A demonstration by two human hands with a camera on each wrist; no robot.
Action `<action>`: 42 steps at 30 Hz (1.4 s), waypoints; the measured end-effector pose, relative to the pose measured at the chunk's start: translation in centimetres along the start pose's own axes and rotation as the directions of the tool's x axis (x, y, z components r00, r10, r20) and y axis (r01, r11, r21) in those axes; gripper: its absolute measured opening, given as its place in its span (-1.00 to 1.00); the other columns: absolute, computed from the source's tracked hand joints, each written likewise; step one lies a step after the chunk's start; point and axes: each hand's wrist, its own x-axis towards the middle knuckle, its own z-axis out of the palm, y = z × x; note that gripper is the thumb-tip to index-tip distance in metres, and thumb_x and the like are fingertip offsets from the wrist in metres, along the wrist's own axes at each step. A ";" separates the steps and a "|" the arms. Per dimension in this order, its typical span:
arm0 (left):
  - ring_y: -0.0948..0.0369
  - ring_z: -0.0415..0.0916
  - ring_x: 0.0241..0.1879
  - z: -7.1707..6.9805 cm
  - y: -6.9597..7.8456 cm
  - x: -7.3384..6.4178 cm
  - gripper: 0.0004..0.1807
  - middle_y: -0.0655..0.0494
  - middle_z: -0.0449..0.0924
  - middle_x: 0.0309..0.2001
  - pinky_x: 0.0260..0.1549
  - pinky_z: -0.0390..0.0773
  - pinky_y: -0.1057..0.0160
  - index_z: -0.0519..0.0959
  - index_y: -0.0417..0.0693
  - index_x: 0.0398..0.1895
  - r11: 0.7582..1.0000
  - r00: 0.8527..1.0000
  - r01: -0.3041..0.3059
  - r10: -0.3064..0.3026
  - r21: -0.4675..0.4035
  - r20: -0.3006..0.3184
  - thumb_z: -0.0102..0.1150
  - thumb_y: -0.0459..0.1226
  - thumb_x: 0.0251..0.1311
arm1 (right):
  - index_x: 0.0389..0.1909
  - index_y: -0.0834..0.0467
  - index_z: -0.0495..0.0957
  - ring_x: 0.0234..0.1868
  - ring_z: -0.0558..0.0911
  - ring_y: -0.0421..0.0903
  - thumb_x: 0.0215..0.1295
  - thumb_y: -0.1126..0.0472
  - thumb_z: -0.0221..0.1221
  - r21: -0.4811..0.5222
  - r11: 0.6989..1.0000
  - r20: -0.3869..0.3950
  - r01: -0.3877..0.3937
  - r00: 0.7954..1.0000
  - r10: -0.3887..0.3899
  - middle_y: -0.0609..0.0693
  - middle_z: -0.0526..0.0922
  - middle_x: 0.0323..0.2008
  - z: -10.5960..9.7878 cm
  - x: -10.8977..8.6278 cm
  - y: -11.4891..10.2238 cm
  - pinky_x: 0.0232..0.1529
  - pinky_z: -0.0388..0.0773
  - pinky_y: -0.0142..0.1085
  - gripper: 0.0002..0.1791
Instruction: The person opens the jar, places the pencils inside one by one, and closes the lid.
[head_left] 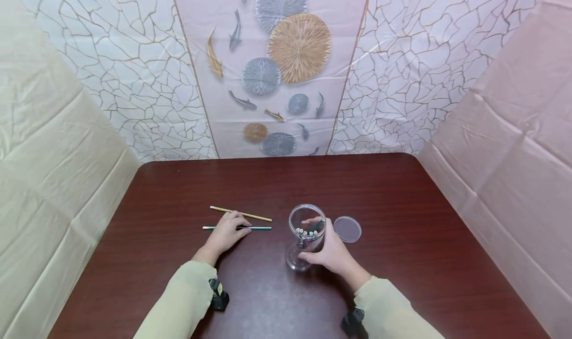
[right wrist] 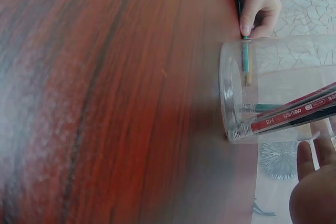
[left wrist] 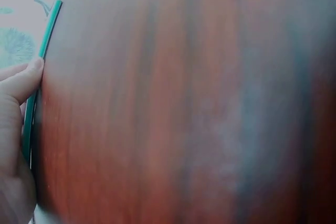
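My left hand [head_left: 225,235] pinches a green pencil [head_left: 263,228] lying on the table, the thumb on the near side and fingers over it. In the left wrist view, the thumb [left wrist: 32,74] presses along the green pencil [left wrist: 50,32]. Just beyond it lies a yellow pencil [head_left: 254,217], partly behind the fingertips. My right hand [head_left: 335,252] grips a clear round jar [head_left: 292,260] from its right side. Several pencils [right wrist: 294,111], red, green and dark, lean inside the jar; their pale ends [head_left: 307,232] show in the head view.
A round clear lid [head_left: 347,229] lies flat just right of the jar. The dark red wooden table [head_left: 268,299] ends at a patterned back cloth [head_left: 277,105]. Pale cloth walls [head_left: 505,145] rise at both sides.
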 end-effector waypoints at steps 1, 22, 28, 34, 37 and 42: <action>0.12 0.39 -0.13 0.0 0.1 0.0 -0.92 0.20 0.51 -0.24 -0.06 0.37 0.08 0.68 0.05 -0.33 1.000 1.000 0.001 -0.001 0.004 0.001 0.30 -0.22 0.10 | 0.07 0.39 0.19 0.07 0.51 0.01 -0.27 0.37 0.48 0.001 1.000 0.001 -0.002 1.000 0.002 0.18 0.51 0.08 0.0 0.0 -0.1 0.13 0.25 -0.44 -0.14; 0.20 0.51 -0.24 -3.1 5.1 0.9 -0.91 0.16 0.58 -0.30 -0.19 0.49 0.14 0.62 -0.05 -0.25 0.959 0.968 0.051 -0.116 -0.279 -0.222 0.20 -0.30 0.20 | 0.06 0.37 0.19 0.04 0.52 -0.14 -0.26 0.37 0.48 0.011 1.000 -0.002 0.007 1.000 -0.007 0.18 0.51 0.07 0.0 0.0 0.0 0.11 0.27 -0.44 -0.16; 0.22 0.47 -0.26 -4.5 7.5 1.1 -0.89 0.12 0.57 -0.32 -0.23 0.47 0.23 0.60 -0.08 -0.21 0.890 0.937 0.064 -0.209 -0.451 -0.280 0.19 -0.29 0.21 | 0.06 0.34 0.20 0.05 0.51 -0.13 -0.26 0.36 0.48 0.008 1.000 -0.004 0.005 1.000 -0.005 0.16 0.51 0.07 0.0 0.0 0.1 0.12 0.27 -0.42 -0.17; 0.28 0.55 -0.29 -6.1 10.3 1.6 -0.87 -0.13 0.62 -0.32 -0.27 0.48 0.39 0.59 -0.21 -0.22 0.767 0.909 -0.017 -0.256 -0.642 -0.329 0.21 -0.36 0.18 | 0.05 0.37 0.19 0.03 0.51 -0.18 -0.26 0.37 0.48 0.010 1.000 0.000 0.019 1.000 -0.019 0.20 0.51 0.07 0.0 -0.1 0.1 0.11 0.26 -0.46 -0.16; 0.31 0.58 -0.29 -6.6 11.3 1.7 -0.86 -0.24 0.61 -0.31 -0.24 0.51 0.40 0.56 -0.32 -0.22 0.704 0.906 -0.090 -0.235 -0.704 -0.352 0.19 -0.42 0.17 | 0.05 0.38 0.19 0.02 0.51 -0.20 -0.26 0.38 0.48 0.013 1.000 0.000 0.022 1.000 -0.022 0.22 0.50 0.07 0.0 -0.1 0.1 0.10 0.26 -0.48 -0.16; 0.26 0.61 -0.30 -7.4 12.8 1.7 -0.85 0.00 0.65 -0.38 -0.21 0.53 0.36 0.52 -0.42 -0.22 0.623 0.896 -0.147 -0.245 -0.768 -0.371 0.16 -0.48 0.17 | 0.05 0.38 0.19 0.01 0.52 -0.22 -0.25 0.38 0.48 0.016 1.000 0.000 0.026 1.000 -0.026 0.22 0.50 0.07 0.0 -0.1 0.1 0.09 0.26 -0.48 -0.17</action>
